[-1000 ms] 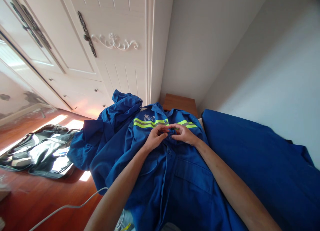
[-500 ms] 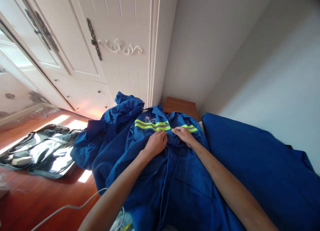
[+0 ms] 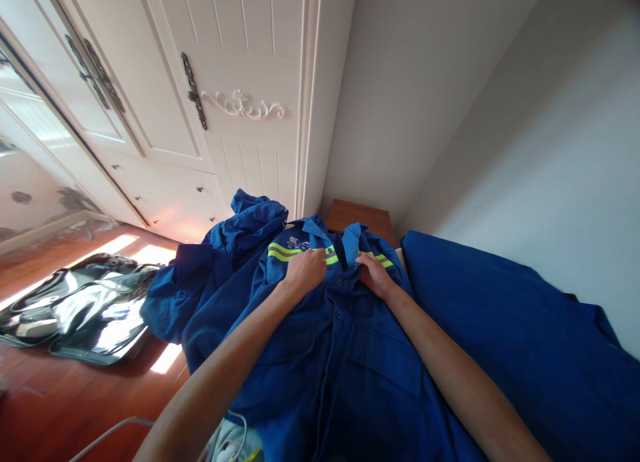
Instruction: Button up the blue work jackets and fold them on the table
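A blue work jacket with yellow-green and grey stripes and a white chest logo lies front up, its collar pointing away from me. My left hand is closed on the jacket's front edge at the stripe, left of the neck opening. On the other side, my right hand pinches the opposite front edge just below the collar flap. The collar is spread, with a dark gap between its two sides. Buttons show on the front below my hands.
More crumpled blue clothing lies on the left, and a blue-covered surface on the right. A brown wooden piece stands beyond the collar. White wardrobe ahead; open suitcase and white cable at the left.
My hands have moved slightly apart, and the jacket's neck opening is wider. The right collar flap now stands up more. The view has shifted a little.
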Motion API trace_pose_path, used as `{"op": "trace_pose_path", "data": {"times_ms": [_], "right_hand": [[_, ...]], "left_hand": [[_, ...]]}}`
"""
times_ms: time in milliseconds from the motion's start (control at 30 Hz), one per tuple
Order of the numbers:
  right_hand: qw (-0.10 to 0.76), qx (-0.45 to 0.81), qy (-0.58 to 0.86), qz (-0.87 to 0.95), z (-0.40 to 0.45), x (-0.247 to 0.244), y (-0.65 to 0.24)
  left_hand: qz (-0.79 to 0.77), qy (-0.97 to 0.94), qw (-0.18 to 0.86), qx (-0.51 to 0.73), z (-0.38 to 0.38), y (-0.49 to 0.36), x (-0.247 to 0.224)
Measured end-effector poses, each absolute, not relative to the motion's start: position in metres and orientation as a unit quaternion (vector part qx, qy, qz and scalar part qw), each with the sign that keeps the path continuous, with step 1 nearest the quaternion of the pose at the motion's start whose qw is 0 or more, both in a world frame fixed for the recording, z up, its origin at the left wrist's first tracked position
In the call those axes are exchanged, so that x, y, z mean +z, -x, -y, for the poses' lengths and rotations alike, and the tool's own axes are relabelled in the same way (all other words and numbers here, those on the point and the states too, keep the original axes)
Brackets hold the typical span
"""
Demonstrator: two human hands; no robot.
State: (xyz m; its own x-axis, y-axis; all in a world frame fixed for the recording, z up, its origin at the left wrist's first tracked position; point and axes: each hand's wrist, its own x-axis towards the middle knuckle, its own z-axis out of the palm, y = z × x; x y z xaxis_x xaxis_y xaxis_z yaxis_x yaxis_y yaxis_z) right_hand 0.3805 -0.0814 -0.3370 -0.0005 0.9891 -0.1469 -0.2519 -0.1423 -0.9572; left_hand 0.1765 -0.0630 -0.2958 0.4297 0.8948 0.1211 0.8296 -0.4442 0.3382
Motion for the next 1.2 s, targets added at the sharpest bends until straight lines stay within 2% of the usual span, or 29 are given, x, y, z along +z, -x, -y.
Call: {"op": "trace_pose_path", "data": {"times_ms": [133, 233, 333, 433, 567, 667, 900, 1200], "right_hand": [[0.530, 0.610, 0.456, 0.374, 0.082, -0.338, -0.382], [0.537, 0.617, 0.446, 0.363, 0.082, -0.339, -0.382], [0.541, 0.626, 0.427, 0.363, 0.082, -0.339, -0.382], [0.553, 0.632, 0.407, 0.359, 0.082, -0.339, -0.382], [0.556, 0.615, 0.414, 0.376, 0.081, -0.341, -0.381], [0.547, 0.588, 0.447, 0.394, 0.080, -0.344, -0.377], [0.506, 0.491, 0.544, 0.454, 0.076, -0.348, -0.371], [0.575, 0.499, 0.461, 0.456, 0.073, -0.351, -0.374]], "left_hand": [[-0.392, -0.885, 0.170, 0.186, 0.019, -0.186, -0.294], [-0.321, -0.909, 0.217, 0.153, -0.011, -0.192, -0.295], [-0.309, -0.920, 0.210, 0.117, -0.028, -0.196, -0.293], [-0.280, -0.924, 0.225, 0.132, -0.037, -0.195, -0.289], [-0.254, -0.891, 0.334, 0.173, -0.047, -0.189, -0.283], [-0.243, -0.877, 0.386, 0.152, -0.052, -0.188, -0.281], [-0.365, -0.823, 0.420, 0.114, -0.051, -0.210, -0.287], [-0.485, -0.759, 0.425, 0.084, -0.051, -0.221, -0.291]]}}
